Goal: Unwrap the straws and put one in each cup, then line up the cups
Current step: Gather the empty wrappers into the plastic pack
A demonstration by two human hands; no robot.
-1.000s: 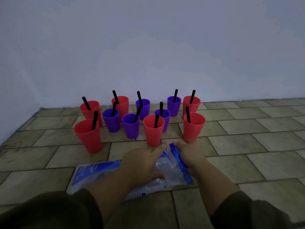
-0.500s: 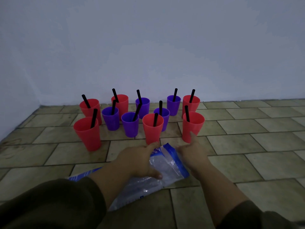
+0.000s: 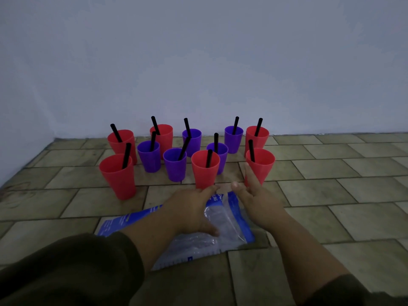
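Both outstretched: left hand [image 3: 189, 208] on bag [image 3: 229, 219], right hand [image 3: 254, 199] touching red cup [image 3: 262, 167]

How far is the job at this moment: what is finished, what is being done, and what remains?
Done: all eleven cups in view, red and purple, hold a black straw. In hand: the right hand reaches with straight fingers to the front right red cup; the left hand lies over the plastic bag, fingers toward the middle red cup. Left: the cups stand in a loose cluster, not a line.
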